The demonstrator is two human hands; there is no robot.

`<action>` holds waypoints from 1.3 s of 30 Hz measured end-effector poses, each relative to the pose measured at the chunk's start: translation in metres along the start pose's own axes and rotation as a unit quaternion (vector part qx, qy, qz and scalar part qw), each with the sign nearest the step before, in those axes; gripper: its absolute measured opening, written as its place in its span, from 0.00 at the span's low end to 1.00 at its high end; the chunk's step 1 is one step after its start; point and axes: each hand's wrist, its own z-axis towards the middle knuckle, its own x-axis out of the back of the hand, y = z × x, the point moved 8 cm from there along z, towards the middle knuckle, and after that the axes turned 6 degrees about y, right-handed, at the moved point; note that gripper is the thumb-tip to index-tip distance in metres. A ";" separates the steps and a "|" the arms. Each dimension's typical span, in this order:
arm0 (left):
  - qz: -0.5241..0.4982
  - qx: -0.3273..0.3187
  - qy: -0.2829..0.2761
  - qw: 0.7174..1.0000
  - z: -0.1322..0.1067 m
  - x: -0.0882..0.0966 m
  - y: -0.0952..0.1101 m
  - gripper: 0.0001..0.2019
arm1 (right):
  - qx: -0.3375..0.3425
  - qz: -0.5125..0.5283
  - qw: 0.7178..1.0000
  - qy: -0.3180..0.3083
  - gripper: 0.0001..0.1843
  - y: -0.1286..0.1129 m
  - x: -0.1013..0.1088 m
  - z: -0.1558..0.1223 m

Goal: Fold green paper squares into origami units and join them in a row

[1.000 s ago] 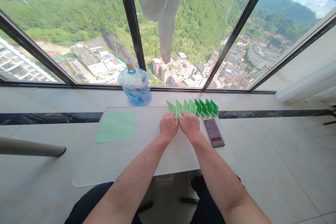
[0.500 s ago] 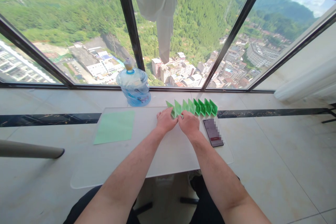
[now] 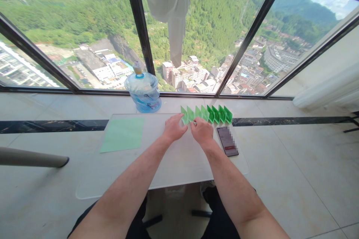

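Note:
A row of folded green paper pieces stands at the table's far edge, with light green pieces [image 3: 198,112] at the left and darker green pieces [image 3: 220,113] at the right. My left hand [image 3: 174,127] is beside the leftmost light piece [image 3: 184,114], its fingers stretched forward and a fingertip touching that piece. Close by, my right hand [image 3: 202,129] has its fingers curled, with thumb and forefinger closed at the lower edge of a light piece; the fingers hide part of it. A flat light green paper sheet [image 3: 122,134] lies at the table's left.
The white table [image 3: 179,168] stands over my knees. A phone [image 3: 227,142] lies right of my right hand. Behind the table, a large clear water bottle [image 3: 144,91] stands by the window. A grey pole-like leg [image 3: 33,157] juts in from the left.
My left hand has drawn slightly left, apart from the right hand, and its fingers have loosened. The leftmost folded piece sits a little further right, closer to its neighbour. My right hand stays put.

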 end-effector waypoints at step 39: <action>0.212 0.239 0.010 0.948 -0.088 0.152 -0.184 0.39 | 0.276 0.039 0.944 -0.179 0.28 -0.250 -0.099 -0.049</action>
